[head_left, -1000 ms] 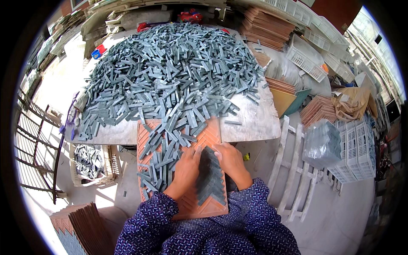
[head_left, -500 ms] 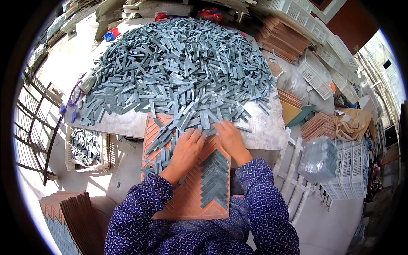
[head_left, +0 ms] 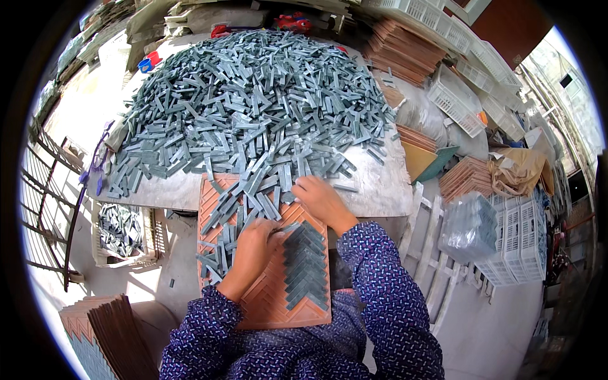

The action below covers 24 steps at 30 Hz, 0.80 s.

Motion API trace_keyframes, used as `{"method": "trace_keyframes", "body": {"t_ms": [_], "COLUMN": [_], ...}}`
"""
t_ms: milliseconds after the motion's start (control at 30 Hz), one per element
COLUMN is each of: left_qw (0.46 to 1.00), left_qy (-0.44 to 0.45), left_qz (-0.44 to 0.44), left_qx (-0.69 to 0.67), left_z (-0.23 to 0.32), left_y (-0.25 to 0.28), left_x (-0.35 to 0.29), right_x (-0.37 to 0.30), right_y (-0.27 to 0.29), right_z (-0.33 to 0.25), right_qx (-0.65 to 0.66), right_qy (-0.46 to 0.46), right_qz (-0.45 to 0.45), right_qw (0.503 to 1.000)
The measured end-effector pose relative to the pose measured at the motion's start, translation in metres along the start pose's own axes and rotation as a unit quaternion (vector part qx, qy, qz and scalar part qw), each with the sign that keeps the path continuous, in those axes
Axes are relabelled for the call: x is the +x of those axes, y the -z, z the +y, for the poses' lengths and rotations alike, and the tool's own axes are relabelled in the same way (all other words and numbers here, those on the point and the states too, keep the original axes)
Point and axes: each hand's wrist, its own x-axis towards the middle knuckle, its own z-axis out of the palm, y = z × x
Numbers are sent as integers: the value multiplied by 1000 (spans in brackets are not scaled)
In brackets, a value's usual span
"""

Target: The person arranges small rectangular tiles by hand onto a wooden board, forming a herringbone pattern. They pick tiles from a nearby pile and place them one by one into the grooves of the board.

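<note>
An orange-brown tray with herringbone grooves lies before me, its far end at the table edge. On its right side, several grey stone strips sit fitted in a zigzag column. My left hand is closed over the tray's middle, its fingertips on a grey strip by the top left of that column. Up by the tray's far right corner, my right hand has its fingers bent and pinched at a dark strip. Loose strips lie jumbled on the tray's left part.
A large heap of grey strips covers most of the pale table. Below left stands a white crate of strips; nearer is a stack of trays. White plastic crates and a plastic-wrapped bundle stand at right.
My left hand has come down and nearer over the tray, to the fitted column's top. The right hand stays by the heap's near edge. The whole view has shifted slightly.
</note>
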Motion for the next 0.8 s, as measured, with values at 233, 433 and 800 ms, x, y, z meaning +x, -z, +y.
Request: {"method": "trace_keyframes", "body": {"t_ms": [233,433,800], "left_qw": [993,978,782], "left_qy": [104,138,326], "left_qz": [3,1,-94], "left_qx": [-53,-155,-522], "left_z": [-6,-12,-11], "left_y": [2,-15,-7], "left_x": [-35,-30,-32], "right_x": [-11,-65,-68], "right_y": [0,15,6], "right_z": [-3,-49,-68], "right_qx": [-4,-34,83], "right_qy": [-63,-123,-310], "right_qz": [28,26,72], "right_qw": [998,992,944]}}
